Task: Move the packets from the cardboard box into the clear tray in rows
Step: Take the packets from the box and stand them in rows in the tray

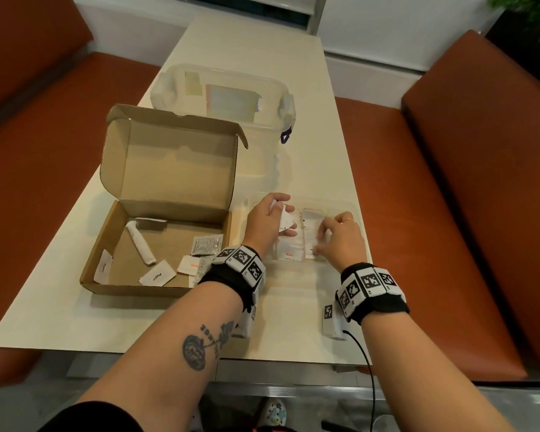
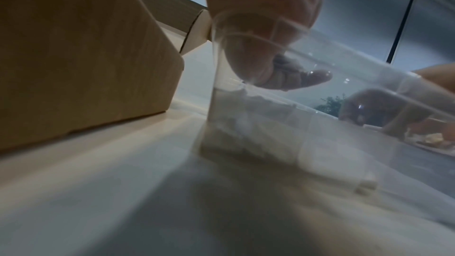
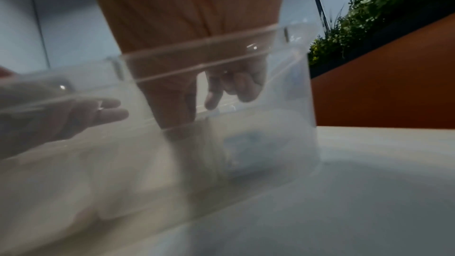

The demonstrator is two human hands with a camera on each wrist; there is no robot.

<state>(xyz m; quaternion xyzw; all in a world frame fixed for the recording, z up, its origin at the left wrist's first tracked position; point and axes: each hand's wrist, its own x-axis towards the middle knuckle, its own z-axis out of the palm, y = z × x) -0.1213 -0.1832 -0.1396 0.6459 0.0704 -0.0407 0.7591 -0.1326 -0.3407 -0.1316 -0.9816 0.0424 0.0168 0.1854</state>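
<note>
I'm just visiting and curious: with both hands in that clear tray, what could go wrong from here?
The left hand holds several white packets loosely at once; one might slip and land crooked. The right hand is fingering packets already lying in the clear tray, so it could knock the rows askew. The tray looks light, so it might slide on the table. More packets are still in the cardboard box.
</note>
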